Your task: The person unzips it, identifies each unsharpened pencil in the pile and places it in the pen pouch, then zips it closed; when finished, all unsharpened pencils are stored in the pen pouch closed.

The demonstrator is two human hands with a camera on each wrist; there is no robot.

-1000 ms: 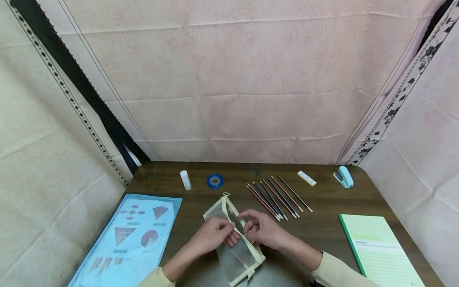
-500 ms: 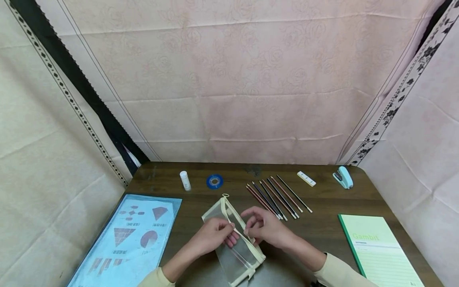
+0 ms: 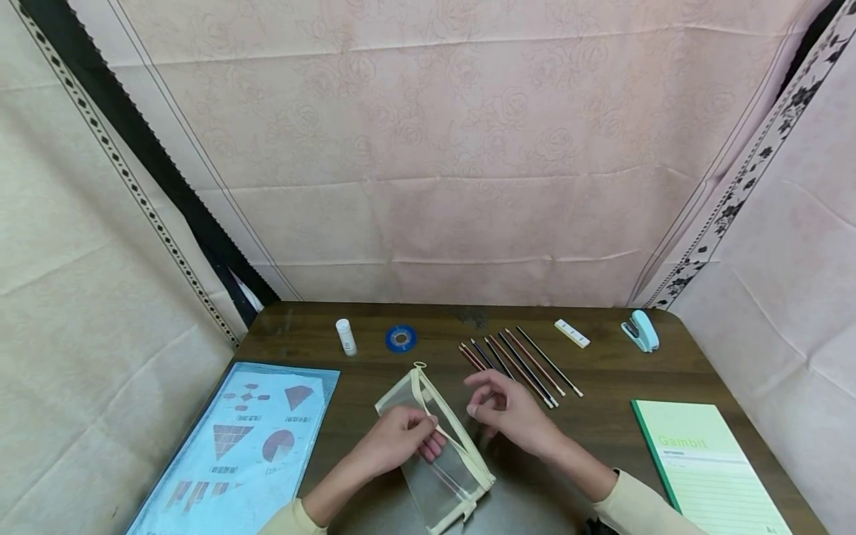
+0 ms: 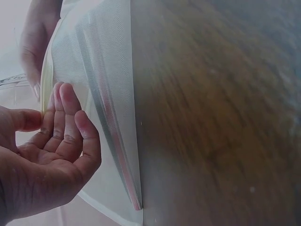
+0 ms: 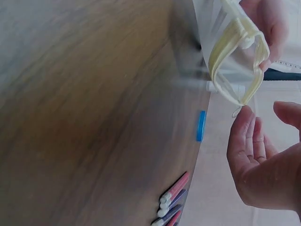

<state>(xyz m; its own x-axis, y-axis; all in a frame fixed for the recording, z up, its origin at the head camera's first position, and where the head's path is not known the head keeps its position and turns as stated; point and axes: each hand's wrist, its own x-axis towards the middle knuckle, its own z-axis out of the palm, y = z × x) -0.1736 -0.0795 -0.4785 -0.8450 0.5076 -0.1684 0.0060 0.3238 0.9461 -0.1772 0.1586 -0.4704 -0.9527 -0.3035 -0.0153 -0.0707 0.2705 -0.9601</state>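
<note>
Left hand [image 3: 406, 438] pinched mesh pouch [image 3: 438, 492] by its rim [image 3: 463, 433]; right hand [image 3: 511, 416] empty, just right. Slackened pinch risked rim collapsing inward.

Head cam above, fwd/down; wrist cams close-up, both w/ pouch [image 3: 429, 490].

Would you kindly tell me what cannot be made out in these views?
Near ends of some pencils: head view, hidden by the right grip.
What the pink shape is: left wrist view, blurred by the mesh pouch.
Near end of the notebook: head view, cut off by the bottom edge.
Print on the eraser: head view, too small to read.
</note>
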